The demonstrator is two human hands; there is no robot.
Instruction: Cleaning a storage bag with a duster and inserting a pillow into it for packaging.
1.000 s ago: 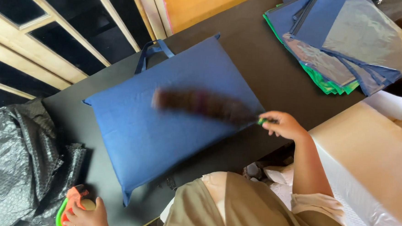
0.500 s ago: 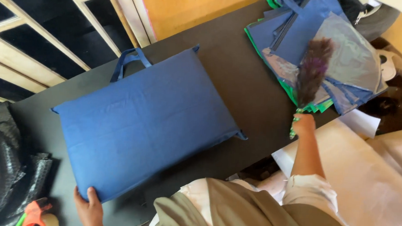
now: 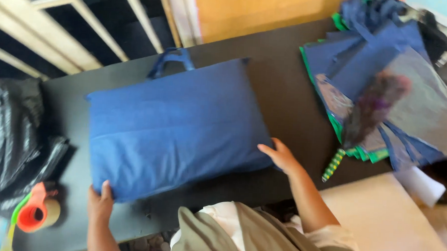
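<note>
A padded blue fabric bag with loop handles (image 3: 175,125) lies flat on the dark counter (image 3: 286,93), its long axis running left to right, handles on the far edge. The left hand (image 3: 99,203) grips the near left corner, fingers curled over the cloth. The right hand (image 3: 282,156) rests flat against the near right corner, fingers spread and holding nothing. A purple feather duster with a green-striped handle (image 3: 367,115) lies just beside the right hand, on a stack of blue bags (image 3: 364,61).
</note>
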